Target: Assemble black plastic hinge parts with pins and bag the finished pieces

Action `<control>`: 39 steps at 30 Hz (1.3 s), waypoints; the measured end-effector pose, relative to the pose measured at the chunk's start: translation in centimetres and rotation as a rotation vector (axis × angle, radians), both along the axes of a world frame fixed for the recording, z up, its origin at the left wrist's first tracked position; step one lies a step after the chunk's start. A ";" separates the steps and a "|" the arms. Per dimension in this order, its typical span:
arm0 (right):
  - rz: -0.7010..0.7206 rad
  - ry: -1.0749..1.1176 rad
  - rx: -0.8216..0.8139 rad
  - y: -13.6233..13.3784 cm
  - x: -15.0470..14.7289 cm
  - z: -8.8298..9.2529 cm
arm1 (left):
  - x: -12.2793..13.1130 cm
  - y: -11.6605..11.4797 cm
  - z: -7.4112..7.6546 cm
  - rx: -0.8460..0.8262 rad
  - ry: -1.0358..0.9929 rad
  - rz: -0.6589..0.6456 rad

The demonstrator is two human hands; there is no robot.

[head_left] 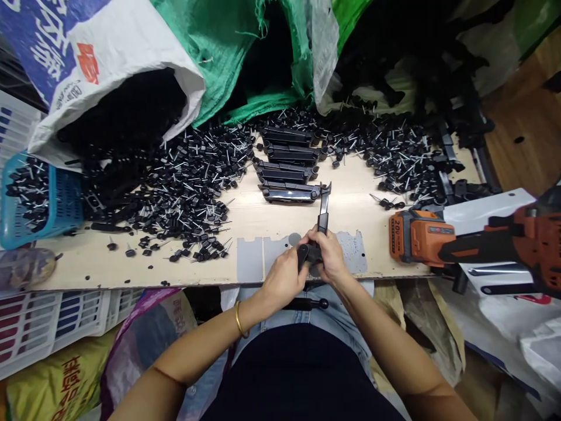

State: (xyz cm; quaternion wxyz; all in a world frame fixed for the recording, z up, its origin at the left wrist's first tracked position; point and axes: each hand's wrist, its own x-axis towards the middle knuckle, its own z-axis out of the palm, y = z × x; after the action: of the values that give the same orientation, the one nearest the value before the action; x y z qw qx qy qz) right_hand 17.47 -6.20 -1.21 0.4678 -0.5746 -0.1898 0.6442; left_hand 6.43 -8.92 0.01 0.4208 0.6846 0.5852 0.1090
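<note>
While the left hand (280, 279) is clamped on a rounded black plastic piece (302, 254), the right hand (332, 256) is closed round a long black plastic bracket (323, 222) (the hands hide whether the two join), its far end over the pale wooden bench (350, 202), near stacked glossy black plastic assemblies (289, 174).

I make out glossy black plastic strips (291, 193) at twelve o'clock, bright metal-pinned pieces (186, 202) at nine, woven sacking (205, 52) at eleven.
</note>
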 end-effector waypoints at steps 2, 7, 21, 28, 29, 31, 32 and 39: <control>-0.101 0.000 0.007 -0.5 -0.4 -0.5 | 0.1 -0.3 0.1 -0.030 0.039 0.010; 0.019 0.060 0.018 -0.7 0.8 0.0 | 0.5 -1.3 0.5 -0.148 -0.148 -0.019; -0.065 0.139 0.122 -2.2 0.4 0.4 | -1.3 -1.5 0.9 -0.225 -0.242 -0.118; -0.139 0.050 0.151 -2.7 0.4 1.6 | 0.2 -2.7 1.2 -0.235 -0.285 0.053; -0.146 0.042 0.161 -2.6 0.3 1.6 | 0.4 -2.8 1.2 -0.235 -0.292 0.062; -0.119 0.056 0.154 -2.5 0.2 1.4 | 0.4 -2.7 1.2 -0.254 -0.280 0.007; -0.113 0.069 0.145 -2.5 0.2 1.4 | 0.2 -2.5 1.2 -0.259 -0.264 -0.023; -0.200 0.088 0.194 -1.9 -0.2 1.1 | -0.1 -1.3 1.8 -0.251 -0.159 -0.075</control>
State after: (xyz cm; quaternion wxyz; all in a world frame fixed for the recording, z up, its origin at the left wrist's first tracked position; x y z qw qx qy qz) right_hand 17.23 -8.11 -0.15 0.5909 -0.5140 -0.1721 0.5975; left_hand 6.35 -10.22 1.77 0.5520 0.6372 0.5328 0.0730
